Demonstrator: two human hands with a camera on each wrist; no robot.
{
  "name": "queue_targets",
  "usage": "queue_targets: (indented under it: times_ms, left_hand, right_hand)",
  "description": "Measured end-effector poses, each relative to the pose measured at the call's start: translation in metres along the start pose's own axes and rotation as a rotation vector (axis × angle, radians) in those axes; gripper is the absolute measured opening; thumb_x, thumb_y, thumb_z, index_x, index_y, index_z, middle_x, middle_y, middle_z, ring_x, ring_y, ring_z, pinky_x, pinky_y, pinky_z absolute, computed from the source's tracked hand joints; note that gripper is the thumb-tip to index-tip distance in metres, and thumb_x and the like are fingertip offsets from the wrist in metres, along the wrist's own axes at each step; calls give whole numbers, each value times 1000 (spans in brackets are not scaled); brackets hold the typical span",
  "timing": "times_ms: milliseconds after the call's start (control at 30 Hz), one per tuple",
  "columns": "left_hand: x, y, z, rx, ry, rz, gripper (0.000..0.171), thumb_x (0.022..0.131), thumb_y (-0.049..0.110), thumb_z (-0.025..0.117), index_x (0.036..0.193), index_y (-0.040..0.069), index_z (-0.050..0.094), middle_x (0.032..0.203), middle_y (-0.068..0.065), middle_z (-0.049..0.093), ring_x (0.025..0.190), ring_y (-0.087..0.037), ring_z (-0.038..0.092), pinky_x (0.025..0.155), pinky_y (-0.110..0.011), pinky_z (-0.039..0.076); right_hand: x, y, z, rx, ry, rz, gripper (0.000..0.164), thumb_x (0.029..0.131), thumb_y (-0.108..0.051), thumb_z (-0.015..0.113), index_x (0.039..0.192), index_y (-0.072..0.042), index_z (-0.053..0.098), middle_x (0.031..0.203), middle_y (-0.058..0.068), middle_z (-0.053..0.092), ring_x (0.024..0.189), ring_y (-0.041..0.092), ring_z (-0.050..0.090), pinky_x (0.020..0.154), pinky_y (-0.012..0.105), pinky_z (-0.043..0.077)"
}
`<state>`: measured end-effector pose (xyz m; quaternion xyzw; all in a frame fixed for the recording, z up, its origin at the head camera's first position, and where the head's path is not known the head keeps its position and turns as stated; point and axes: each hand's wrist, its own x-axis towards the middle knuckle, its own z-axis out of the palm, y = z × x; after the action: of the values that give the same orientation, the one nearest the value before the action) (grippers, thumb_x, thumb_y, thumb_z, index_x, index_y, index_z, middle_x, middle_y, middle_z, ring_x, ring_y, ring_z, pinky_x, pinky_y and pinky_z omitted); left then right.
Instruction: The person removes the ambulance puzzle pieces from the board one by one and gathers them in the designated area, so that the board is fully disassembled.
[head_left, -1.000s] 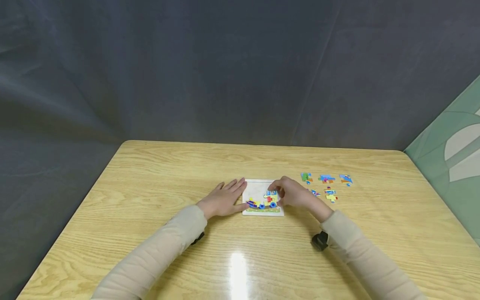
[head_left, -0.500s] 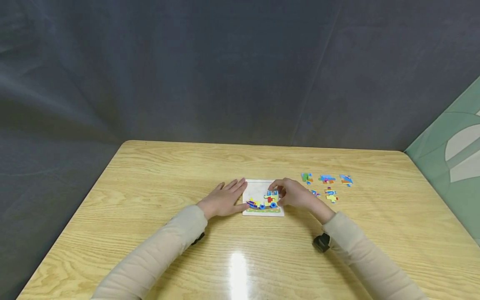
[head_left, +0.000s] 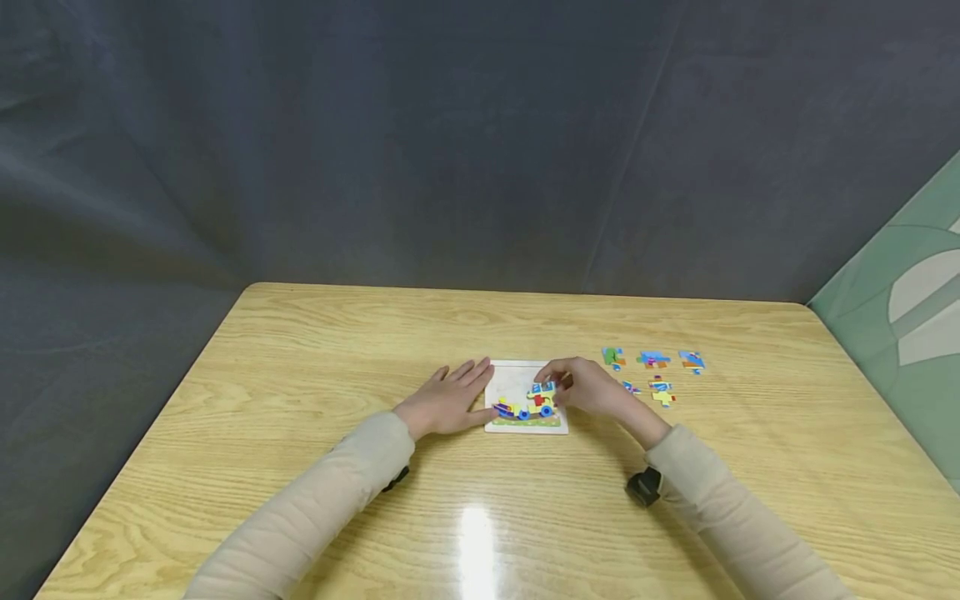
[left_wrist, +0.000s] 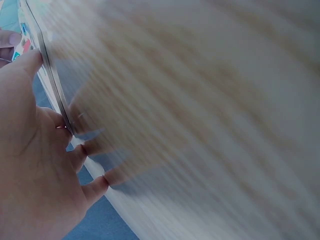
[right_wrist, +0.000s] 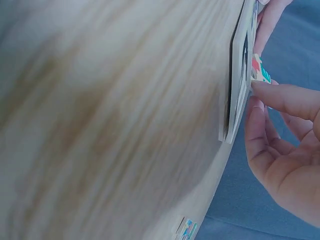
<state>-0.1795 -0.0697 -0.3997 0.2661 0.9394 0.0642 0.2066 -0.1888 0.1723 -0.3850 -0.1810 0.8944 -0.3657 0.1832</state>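
A small white puzzle board [head_left: 512,375] lies on the table, with a picture of a yellow and blue vehicle partly laid in its lower part. My left hand [head_left: 447,402] rests along the board's left edge, fingers spread and straight, its thumb near the lower left of the picture. At the board's right side, my right hand [head_left: 588,387] pinches a puzzle piece [head_left: 542,388] with blue windows and red on it. In the right wrist view this piece [right_wrist: 260,70] stands tilted up above the board at the fingertips. Its lower edge is hard to make out.
Several loose puzzle pieces lie right of the board, among them a green one [head_left: 612,357], a blue one [head_left: 692,360] and a yellow one [head_left: 662,392]. The wooden table [head_left: 337,333] ends at a dark curtain [head_left: 450,167] behind.
My right hand stays over the board's right side, the piece it pinches shifting only slightly. The left hand keeps its place.
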Motion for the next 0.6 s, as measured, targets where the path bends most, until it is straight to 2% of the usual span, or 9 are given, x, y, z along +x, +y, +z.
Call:
queue_targets:
  times_ms: [267, 467, 600]
  left_hand:
    - [2, -2, 2, -4, -2, 2, 75, 97, 60, 33, 155, 20, 9, 163, 5, 2, 151, -19, 7, 123, -49, 10]
    - [3, -3, 3, 0, -2, 5, 75, 97, 60, 33, 155, 20, 8, 163, 5, 1, 151, -19, 7, 123, -49, 10]
    - [3, -3, 3, 4, 1, 6, 75, 97, 61, 33, 155, 20, 9, 163, 5, 2, 151, -18, 7, 123, -49, 11]
  right_hand:
    - [-1, 2, -2, 35, -16, -11, 28, 86, 12, 57, 110, 3, 65, 86, 13, 58, 72, 16, 56, 63, 25, 46]
    - [-1, 2, -2, 23, -21, -24, 29, 83, 11, 62, 111, 3, 65, 91, 14, 59, 74, 17, 51, 64, 25, 45]
    - [-1, 2, -2, 4, -38, -30, 33, 82, 11, 63, 114, 3, 63, 88, 13, 58, 71, 16, 49, 62, 25, 43]
